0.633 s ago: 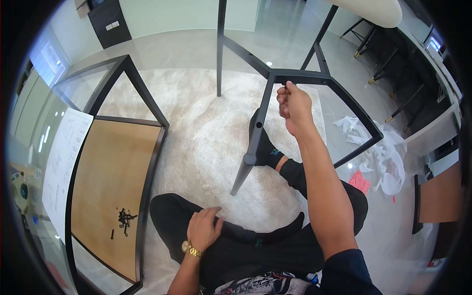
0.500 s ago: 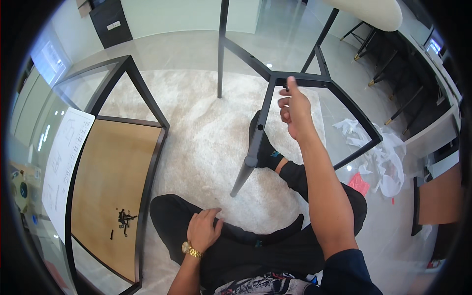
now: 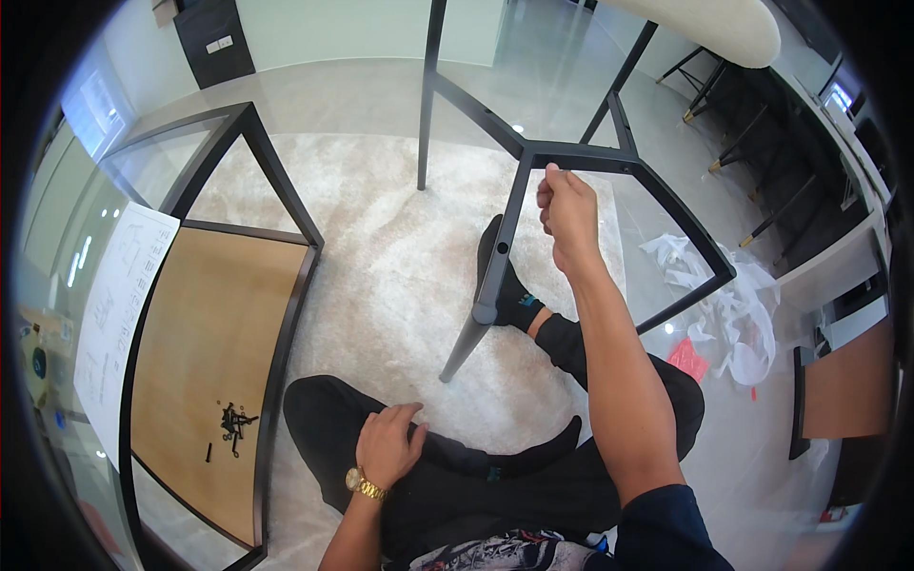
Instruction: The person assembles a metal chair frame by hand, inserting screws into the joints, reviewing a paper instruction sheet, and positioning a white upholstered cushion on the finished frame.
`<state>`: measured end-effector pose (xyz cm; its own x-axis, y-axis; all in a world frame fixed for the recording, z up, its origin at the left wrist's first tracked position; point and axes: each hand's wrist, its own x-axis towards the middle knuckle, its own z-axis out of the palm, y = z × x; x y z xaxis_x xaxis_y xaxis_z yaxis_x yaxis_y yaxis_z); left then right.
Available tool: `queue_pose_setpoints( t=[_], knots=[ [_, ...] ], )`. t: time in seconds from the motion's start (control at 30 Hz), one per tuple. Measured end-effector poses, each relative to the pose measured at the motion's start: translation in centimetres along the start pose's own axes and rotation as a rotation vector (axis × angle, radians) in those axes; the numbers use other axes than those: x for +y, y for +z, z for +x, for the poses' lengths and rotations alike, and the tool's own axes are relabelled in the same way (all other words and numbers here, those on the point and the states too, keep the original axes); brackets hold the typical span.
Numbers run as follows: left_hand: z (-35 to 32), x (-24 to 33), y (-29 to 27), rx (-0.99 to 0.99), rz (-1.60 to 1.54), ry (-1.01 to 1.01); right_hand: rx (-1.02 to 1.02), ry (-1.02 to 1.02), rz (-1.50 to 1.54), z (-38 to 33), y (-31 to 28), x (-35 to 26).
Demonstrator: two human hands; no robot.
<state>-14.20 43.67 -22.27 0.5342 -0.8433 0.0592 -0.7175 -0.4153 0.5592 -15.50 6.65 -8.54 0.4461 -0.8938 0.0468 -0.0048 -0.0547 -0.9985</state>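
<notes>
A dark metal furniture frame [image 3: 478, 112] with several legs and angled bars stands in front of me. My right hand [image 3: 573, 224] reaches up to the underside of its short crossbar [image 3: 595, 153], near the joint. Its fingers are curled and the thumb is pressed to them in a pinch; whatever lies between them is hidden. Palm down, my left hand [image 3: 387, 445] rests on my left thigh, its fingers stretched out and holding nothing. A dark hole [image 3: 502, 248] shows in the bar running toward me.
At left, a black-framed glass-and-wood table holds a small pile of black bolts [image 3: 231, 422] on its wooden shelf [image 3: 190, 352]. A paper sheet [image 3: 124, 314] lies on the glass. White plastic wrapping [image 3: 747, 314] and a pink scrap [image 3: 687, 360] lie at right. Pale rug [image 3: 381, 247] below.
My right hand's thumb has come down from pointing upward and its fingers have closed into a pinch just under the crossbar. My left hand stays on my thigh.
</notes>
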Motion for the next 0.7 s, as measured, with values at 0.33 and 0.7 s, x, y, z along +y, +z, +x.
queue_pose_setpoints(
  t=[0.33,0.7],
  knots=[
    [0.3,0.0,0.5,0.009,-0.022,-0.013,0.051,-0.029,-0.062,1.2,-0.9,1.0],
    [-1.4,-2.0,-0.3,-0.084,-0.072,-0.055,0.116,-0.075,-0.070,0.3,0.2,1.2]
  ],
)
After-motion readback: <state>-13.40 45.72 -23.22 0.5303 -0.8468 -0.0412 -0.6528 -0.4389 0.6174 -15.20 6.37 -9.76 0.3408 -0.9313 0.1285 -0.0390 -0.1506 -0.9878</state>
